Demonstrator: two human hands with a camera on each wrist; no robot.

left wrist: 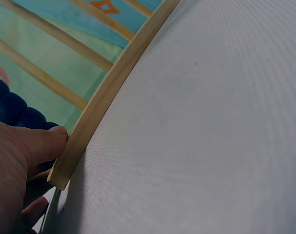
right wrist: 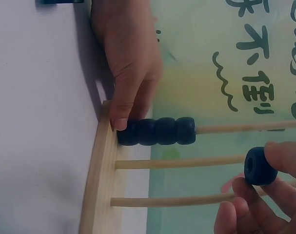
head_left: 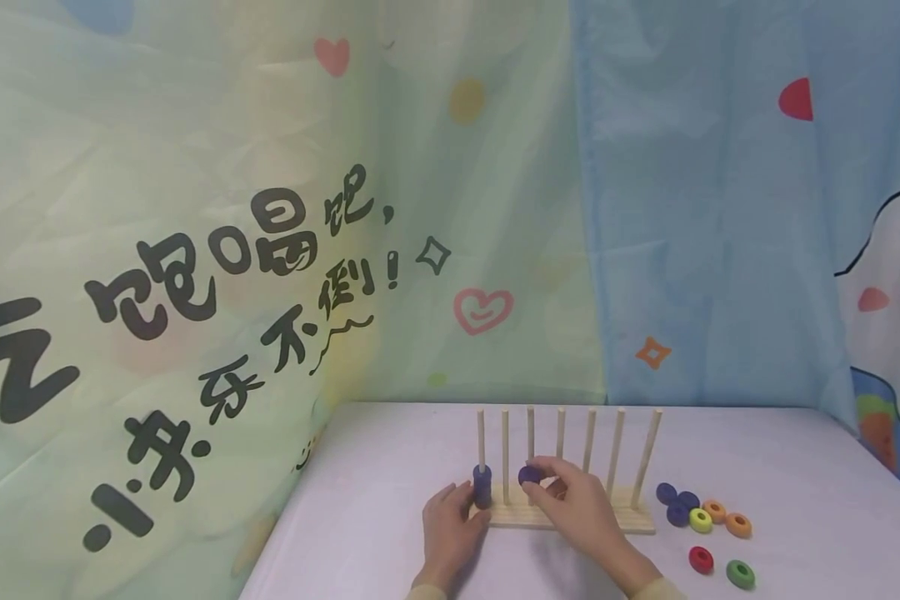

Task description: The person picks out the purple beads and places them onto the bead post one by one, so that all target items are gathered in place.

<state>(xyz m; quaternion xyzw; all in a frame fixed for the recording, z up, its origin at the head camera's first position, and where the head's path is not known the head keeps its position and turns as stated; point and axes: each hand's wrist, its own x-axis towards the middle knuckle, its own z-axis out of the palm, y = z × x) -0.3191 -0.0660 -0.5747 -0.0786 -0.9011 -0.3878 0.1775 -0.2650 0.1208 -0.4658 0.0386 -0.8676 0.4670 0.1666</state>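
A wooden peg stand with several upright pegs stands on the table. My left hand grips its left end, the thumb against the base beside the lowest bead. Several dark blue beads are stacked on the leftmost peg, reaching about halfway up. My right hand pinches a single dark blue bead between thumb and fingers. In the head view this bead overlaps the third peg; the right wrist view shows its hole facing the stand's base.
Loose beads lie right of the stand: blue ones, a yellow one, orange ones, a red one and a green one. A printed curtain hangs behind the white table.
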